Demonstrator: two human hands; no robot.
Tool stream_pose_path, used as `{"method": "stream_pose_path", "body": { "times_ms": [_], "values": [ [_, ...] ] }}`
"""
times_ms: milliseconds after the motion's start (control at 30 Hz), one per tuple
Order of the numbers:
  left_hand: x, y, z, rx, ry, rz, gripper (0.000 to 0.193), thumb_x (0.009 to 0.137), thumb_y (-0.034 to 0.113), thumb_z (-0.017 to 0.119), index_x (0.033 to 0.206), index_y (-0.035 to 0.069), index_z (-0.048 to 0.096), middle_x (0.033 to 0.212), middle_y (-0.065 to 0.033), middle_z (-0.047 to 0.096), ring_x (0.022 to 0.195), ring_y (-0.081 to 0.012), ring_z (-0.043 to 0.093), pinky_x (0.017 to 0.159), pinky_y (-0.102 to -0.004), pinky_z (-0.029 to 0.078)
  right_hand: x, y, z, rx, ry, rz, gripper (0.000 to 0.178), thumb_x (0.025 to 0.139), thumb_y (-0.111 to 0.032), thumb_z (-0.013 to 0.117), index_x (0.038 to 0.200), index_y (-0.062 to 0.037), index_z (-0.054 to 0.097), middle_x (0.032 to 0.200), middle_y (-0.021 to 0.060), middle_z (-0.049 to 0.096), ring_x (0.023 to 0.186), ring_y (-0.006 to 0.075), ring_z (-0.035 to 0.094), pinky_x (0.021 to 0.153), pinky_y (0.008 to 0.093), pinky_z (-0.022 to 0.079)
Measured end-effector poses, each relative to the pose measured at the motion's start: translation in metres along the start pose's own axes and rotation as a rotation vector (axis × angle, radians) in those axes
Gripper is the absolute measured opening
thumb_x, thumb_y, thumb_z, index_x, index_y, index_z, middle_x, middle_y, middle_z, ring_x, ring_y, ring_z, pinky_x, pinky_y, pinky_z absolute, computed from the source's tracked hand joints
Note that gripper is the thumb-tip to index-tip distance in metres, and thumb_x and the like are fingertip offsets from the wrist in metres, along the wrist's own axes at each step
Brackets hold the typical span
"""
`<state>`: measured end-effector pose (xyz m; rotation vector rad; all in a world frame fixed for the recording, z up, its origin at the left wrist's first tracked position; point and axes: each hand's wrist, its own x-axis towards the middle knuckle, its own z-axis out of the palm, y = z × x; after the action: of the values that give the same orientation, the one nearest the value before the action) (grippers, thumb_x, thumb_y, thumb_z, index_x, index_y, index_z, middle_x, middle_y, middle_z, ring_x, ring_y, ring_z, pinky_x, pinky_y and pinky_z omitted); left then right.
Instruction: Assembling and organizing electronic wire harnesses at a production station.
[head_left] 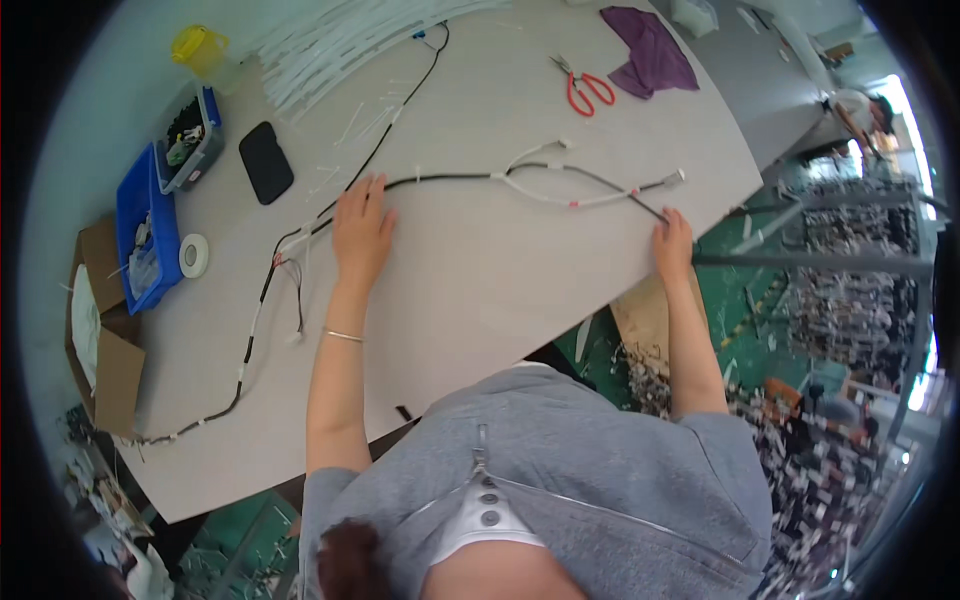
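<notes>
One long black cable harness with white ties and branching white leads (pixel 470 178) lay stretched across the pale grey desk (pixel 500 290), and both of my hands were on it. My left hand (pixel 362 232) pressed flat on the black run near its middle, fingers (pixel 372 192) spread moderately and gripping nothing. My right hand (pixel 673 240) sat at the desk's right edge, where the black lead ended; its fingers curled over the cable end, but I could not tell whether they pinched it or merely rested there. I counted two blue plastic bins (pixel 145 228) at the left edge, one roll of white tape (pixel 194 256) just beside them, one flat black pouch (pixel 266 162), one yellow plastic jug (pixel 199 48), one pair of red-handled scissors (pixel 585 88), one purple cloth (pixel 652 50), and a heap of white cable ties (pixel 340 40) too many to count. The harness's lower left tail ran off toward the desk corner and blurred into clutter. Brown cardboard pieces (pixel 112 375) stood beyond the left edge. My grey jacket (pixel 600 480) hid the near desk edge.
</notes>
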<state>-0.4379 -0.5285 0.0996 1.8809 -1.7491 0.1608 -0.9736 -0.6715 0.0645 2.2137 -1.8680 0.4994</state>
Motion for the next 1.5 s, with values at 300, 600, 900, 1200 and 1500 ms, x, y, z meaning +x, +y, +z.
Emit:
{"method": "stream_pose_path", "body": {
  "times_ms": [300, 600, 900, 1200, 1500],
  "values": [
    [0.008, 0.022, 0.014, 0.066, 0.064, -0.023, 0.018, 0.088, 0.009, 0.072, 0.105, 0.008, 0.067, 0.104, -0.0104, 0.066, 0.097, -0.0313, 0.064, 0.081, -0.0405, 0.053, 0.123, 0.043, -0.084, 0.624, -0.209, -0.073, 0.011, 0.092, -0.013, 0.073, 0.097, -0.0052, 0.068, 0.086, 0.0096, 0.064, 0.068, 0.0192, 0.059, 0.064, 0.0292, 0.049],
    [-0.077, -0.069, -0.068, 0.415, -0.198, -0.177, 0.022, 0.093, 0.011, 0.067, 0.115, 0.010, 0.064, 0.119, -0.0121, 0.064, 0.108, -0.0332, 0.061, 0.093, -0.0426, 0.048, 0.208, -0.052, -0.026, 0.556, -0.484, -0.861, 0.022, 0.080, -0.027, 0.081, 0.094, -0.0118, 0.074, 0.093, 0.0065, 0.069, 0.086, 0.0225, 0.066, 0.072, 0.0362, 0.052],
    [-0.026, 0.067, -0.005, 0.098, -0.085, -0.280, 0.051, 0.091, 0.016, 0.068, 0.139, 0.008, 0.055, 0.139, -0.0138, 0.059, 0.131, -0.0337, 0.053, 0.111, -0.0488, 0.038, 0.106, 0.071, 0.019, 0.833, -0.133, 0.355, 0.022, 0.094, -0.004, 0.055, 0.114, -0.0026, 0.064, 0.116, 0.0104, 0.067, 0.107, 0.0187, 0.064, 0.090, 0.0302, 0.051],
    [-0.016, 0.093, 0.035, -0.325, -0.082, -0.239, 0.030, 0.076, 0.020, 0.082, 0.076, 0.007, 0.055, 0.120, -0.0138, 0.064, 0.117, -0.0345, 0.059, 0.114, -0.0553, 0.037, 0.078, 0.126, -0.006, 0.716, -0.512, 0.452, 0.016, 0.097, -0.006, 0.063, 0.113, -0.0055, 0.066, 0.087, 0.0033, 0.067, 0.085, 0.0102, 0.062, 0.075, 0.0261, 0.052],
    [-0.062, 0.082, -0.003, -0.517, -0.425, -0.056, 0.048, 0.073, 0.047, 0.081, 0.077, 0.008, 0.054, 0.137, -0.0190, 0.056, 0.135, -0.0416, 0.048, 0.117, -0.0608, 0.029, 0.323, 0.025, 0.002, 0.282, -0.112, -0.765, 0.028, 0.079, -0.005, 0.075, 0.107, -0.0130, 0.078, 0.100, 0.0074, 0.071, 0.095, 0.0288, 0.064, 0.085, 0.0404, 0.049]
  ]
}}
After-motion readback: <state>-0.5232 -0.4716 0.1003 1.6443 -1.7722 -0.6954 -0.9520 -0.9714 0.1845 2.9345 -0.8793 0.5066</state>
